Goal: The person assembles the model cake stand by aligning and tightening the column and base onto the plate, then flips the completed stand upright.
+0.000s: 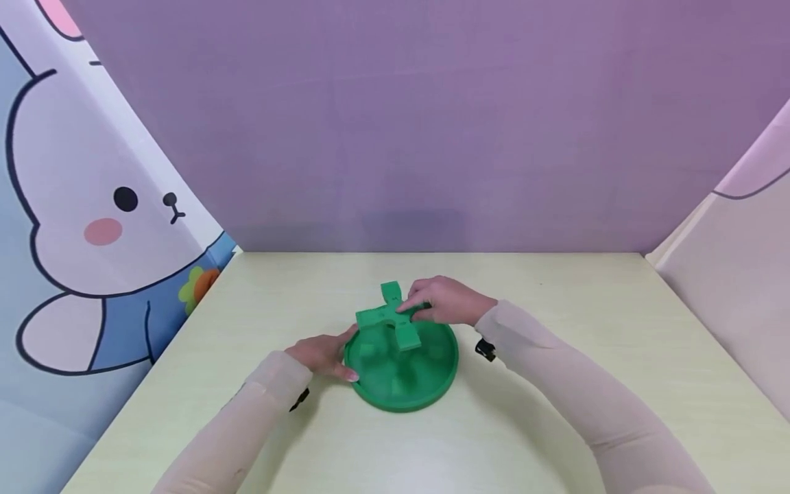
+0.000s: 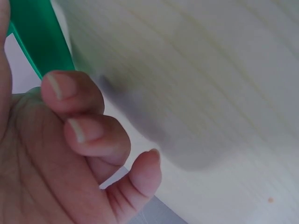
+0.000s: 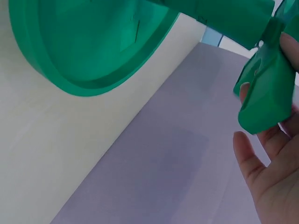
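Note:
A round green tray (image 1: 432, 377) with a raised rim lies on the table. At its left edge my left hand (image 1: 322, 353) holds the rim with thumb and forefinger, while the other fingers curl loosely beside it in the left wrist view. My right hand (image 1: 447, 300) grips one arm of a green cross-shaped piece (image 1: 404, 333), with a fingertip near its centre. The cross is tilted over the back of the tray. In the right wrist view the gripped arm (image 3: 268, 100) sits between thumb and fingers, and another arm (image 3: 229, 18) reaches out over the tray.
The pale wooden table (image 1: 247, 309) extends around the tray. A purple wall panel (image 1: 432, 137) stands behind it, with a cartoon-print panel (image 1: 74, 185) at the left and a pale panel (image 1: 740, 274) at the right.

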Motion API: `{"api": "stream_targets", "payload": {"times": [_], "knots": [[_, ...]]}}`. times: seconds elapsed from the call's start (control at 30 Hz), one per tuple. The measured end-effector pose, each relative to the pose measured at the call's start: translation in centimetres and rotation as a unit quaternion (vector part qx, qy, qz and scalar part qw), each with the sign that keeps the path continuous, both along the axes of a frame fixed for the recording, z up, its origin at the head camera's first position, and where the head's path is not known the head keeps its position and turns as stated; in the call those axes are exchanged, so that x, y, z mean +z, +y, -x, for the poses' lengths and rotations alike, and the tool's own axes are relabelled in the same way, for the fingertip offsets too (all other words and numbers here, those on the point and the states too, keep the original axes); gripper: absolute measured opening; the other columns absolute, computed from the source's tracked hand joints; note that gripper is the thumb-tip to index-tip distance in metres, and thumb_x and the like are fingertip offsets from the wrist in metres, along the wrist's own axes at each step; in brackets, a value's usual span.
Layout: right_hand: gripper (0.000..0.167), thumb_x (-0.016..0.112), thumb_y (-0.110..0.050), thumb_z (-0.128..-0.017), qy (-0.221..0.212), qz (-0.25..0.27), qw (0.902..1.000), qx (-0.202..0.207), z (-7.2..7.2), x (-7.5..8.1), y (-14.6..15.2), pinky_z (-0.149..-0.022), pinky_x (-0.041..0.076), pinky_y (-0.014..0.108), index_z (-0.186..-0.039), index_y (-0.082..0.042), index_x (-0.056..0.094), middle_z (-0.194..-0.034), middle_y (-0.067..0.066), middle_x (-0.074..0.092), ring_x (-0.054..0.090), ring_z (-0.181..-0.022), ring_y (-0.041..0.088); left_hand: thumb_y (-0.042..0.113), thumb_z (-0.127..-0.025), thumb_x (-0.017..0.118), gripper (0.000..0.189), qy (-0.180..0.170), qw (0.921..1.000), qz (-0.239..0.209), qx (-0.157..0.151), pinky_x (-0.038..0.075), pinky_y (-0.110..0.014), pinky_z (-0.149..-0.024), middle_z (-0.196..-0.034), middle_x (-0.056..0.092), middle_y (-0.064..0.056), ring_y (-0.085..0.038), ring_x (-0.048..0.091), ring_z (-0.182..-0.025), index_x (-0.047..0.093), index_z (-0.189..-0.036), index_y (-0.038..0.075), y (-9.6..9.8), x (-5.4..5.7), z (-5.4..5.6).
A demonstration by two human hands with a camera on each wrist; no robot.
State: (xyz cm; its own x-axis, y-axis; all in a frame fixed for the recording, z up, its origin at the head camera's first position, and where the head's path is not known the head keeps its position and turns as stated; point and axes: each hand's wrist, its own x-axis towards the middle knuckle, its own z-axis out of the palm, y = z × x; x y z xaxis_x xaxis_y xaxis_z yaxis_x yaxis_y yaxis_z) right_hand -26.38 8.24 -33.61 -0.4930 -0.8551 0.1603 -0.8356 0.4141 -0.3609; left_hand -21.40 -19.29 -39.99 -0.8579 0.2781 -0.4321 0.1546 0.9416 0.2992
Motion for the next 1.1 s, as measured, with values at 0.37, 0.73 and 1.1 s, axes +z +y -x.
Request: {"api": "stream_targets", "payload": {"times": [0.37,0.73,1.1], "knots": [[0.033,0.064,-0.024,-0.091,0.042,-0.073,0.9929,-0.084,-2.2,0.7,-1.8,-0.062,0.047,0.023,-0.123,-0.018,0.067,-0.111,0.0,0.068,0.063,-0.087,0.012,0.05,-0.077,0.076,0.107,-0.002,0.9998,-0.018,0.0,0.039,-0.052,-0.098,-0.143,0.045,-0.015,-0.035,0.046,-0.127,0.012,-0.155,0.016,-0.5,-0.4,0.2],[0.032,0.065,0.002,-0.088,0.017,-0.004,0.9973,-0.072,-1.1,1.4,-0.8,-0.089,0.05,0.036,-0.117,-0.011,0.07,-0.118,0.007,0.064,0.058,-0.112,0.024,0.047,-0.077,0.077,0.106,0.001,0.9996,-0.026,-0.006,0.04,-0.052,-0.098,-0.14,0.048,-0.018,-0.036,0.047,-0.125,0.013,-0.155,0.013,-0.6,-0.5,-0.2],[0.039,0.064,0.009,-0.085,0.039,-0.024,0.9988,0.018,-0.5,0.8,-0.9,-0.104,0.036,0.049,-0.118,-0.01,0.07,-0.128,0.016,0.06,0.046,-0.127,0.037,0.048,-0.078,0.076,0.105,0.005,0.9998,-0.019,-0.007,0.038,-0.053,-0.1,-0.142,0.047,-0.015,-0.034,0.045,-0.128,0.013,-0.155,0.015,-0.2,-0.3,-0.1]]}}
